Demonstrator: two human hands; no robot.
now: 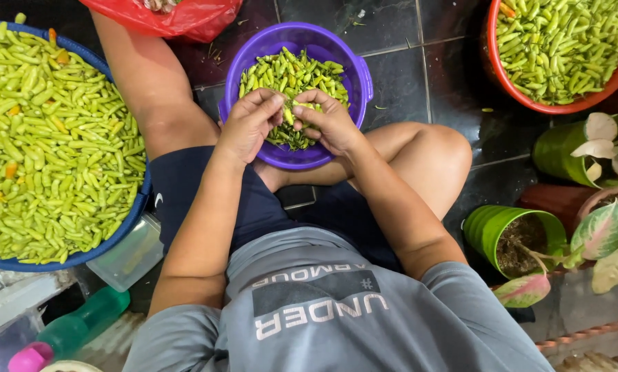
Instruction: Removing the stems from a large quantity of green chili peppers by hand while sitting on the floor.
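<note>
I sit on a dark tiled floor with a purple bucket (pixel 359 76) of green chilies between my legs. Over its near rim my left hand (pixel 248 125) and my right hand (pixel 331 122) meet, fingers pinched together on one small green chili (pixel 289 112). The chili is mostly hidden by my fingertips. More green chilies (pixel 291 71) fill the bucket behind my hands.
A large blue basin (pixel 116 238) heaped with green chilies sits at my left. A red basin (pixel 522 96) of chilies is at the upper right. A red plastic bag (pixel 185 17) lies at the top. Green potted plants (pixel 509 234) stand at the right, a green bottle (pixel 81 327) at lower left.
</note>
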